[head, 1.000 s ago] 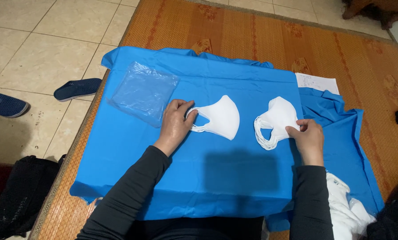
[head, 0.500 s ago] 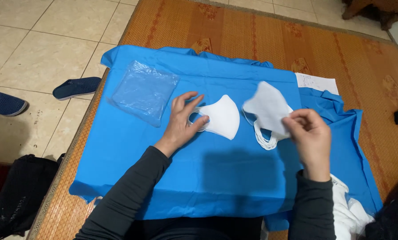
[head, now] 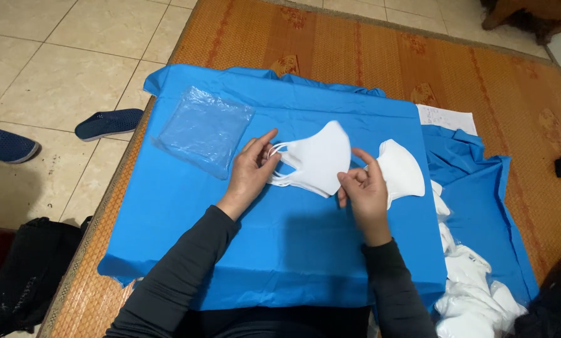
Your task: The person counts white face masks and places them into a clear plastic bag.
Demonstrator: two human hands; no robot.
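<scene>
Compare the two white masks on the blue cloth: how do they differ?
The left mask is touched by both the left hand and the right hand; the right mask lies untouched beside the right hand. The left mask looks like a small stack with its ear loops in view; the right mask's loops are hidden. Both are white and folded flat.

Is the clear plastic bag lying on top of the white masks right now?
No. The clear plastic bag lies alone on the blue cloth, left of the left hand, apart from both masks.
</scene>
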